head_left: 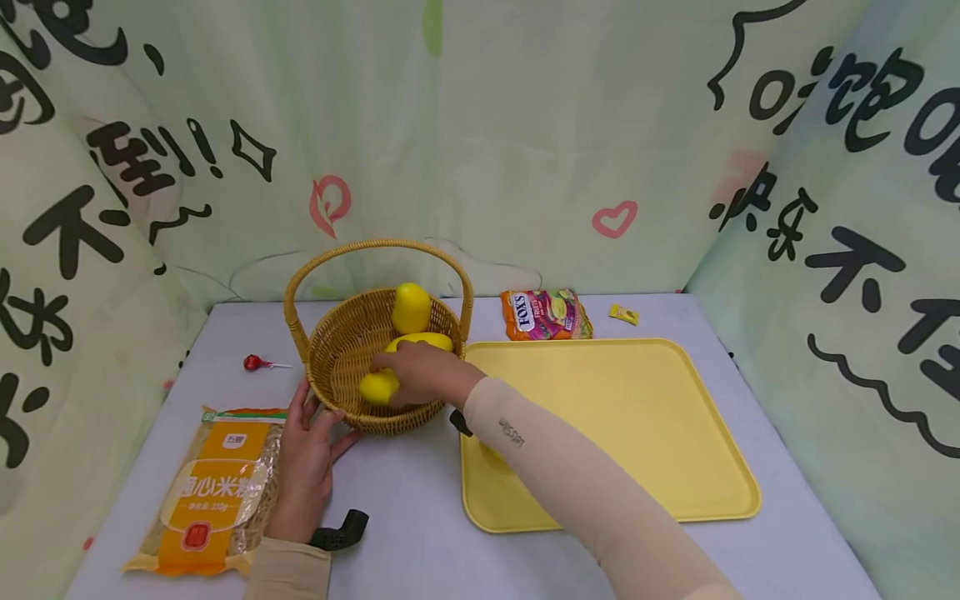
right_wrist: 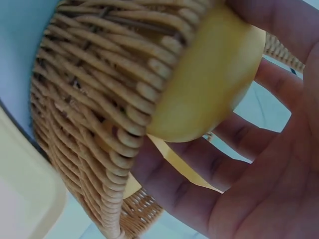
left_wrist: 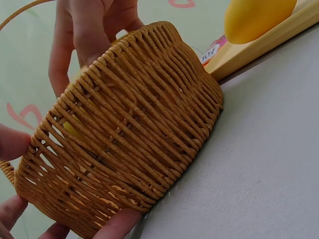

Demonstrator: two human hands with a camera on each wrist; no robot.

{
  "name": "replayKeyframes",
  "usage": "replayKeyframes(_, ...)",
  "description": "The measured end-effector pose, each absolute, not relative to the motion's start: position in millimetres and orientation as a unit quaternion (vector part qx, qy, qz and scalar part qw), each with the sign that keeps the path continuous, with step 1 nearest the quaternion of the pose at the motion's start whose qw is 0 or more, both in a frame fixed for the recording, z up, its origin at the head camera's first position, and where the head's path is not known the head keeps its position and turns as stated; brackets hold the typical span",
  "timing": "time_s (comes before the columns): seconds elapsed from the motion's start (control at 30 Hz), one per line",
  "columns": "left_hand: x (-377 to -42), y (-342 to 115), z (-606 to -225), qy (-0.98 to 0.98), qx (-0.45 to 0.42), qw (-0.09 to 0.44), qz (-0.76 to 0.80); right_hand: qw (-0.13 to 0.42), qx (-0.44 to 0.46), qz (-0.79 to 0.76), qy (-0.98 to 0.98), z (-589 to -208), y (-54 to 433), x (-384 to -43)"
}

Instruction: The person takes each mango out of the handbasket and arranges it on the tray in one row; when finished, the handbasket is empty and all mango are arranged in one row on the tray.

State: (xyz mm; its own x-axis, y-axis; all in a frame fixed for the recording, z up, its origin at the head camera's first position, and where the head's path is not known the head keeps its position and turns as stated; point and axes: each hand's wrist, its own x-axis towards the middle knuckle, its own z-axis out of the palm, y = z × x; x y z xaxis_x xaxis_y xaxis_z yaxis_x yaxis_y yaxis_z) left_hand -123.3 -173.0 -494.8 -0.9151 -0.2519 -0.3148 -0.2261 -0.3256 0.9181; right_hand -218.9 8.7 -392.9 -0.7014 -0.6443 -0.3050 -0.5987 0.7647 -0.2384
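Note:
A wicker basket [head_left: 341, 342] with a tall arched handle holds several smooth yellow fruits. One yellow fruit [head_left: 412, 309] stands at the back, and another [head_left: 427, 340] lies partly behind my right hand. My right hand [head_left: 431, 375] reaches over the near right rim, its fingers curled round a third yellow fruit [right_wrist: 214, 74], which sits right at the rim in the right wrist view. With my left hand [head_left: 307, 467] I hold the basket's near left side, fingers by the rim and thumb [left_wrist: 119, 224] low on the woven wall.
A yellow tray [head_left: 615, 433] lies at right, with a yellow fruit [left_wrist: 259, 20] on it, mostly under my right forearm. Behind are a candy bag [head_left: 546, 315] and a small yellow wrapper [head_left: 624, 314]. A red lollipop [head_left: 255, 362] and a noodle bag [head_left: 210, 492] lie left.

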Motion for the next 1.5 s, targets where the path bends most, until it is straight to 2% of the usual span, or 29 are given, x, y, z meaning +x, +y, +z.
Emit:
replayKeyframes(0.53, -124, -174, -493, -0.588, 0.214, 0.004, -0.78, 0.154, -0.343, -0.268, 0.887, -369, 42, -207)
replayKeyframes(0.9, -124, -173, -493, -0.59, 0.211, 0.013, -0.779, 0.113, -0.328, -0.33, 0.878, -365, 72, -196)
replayKeyframes(1.5, -123, -173, -497, -0.592, 0.208, 0.007, -0.779, 0.093, -0.218, -0.434, 0.869, -377, 132, -158)
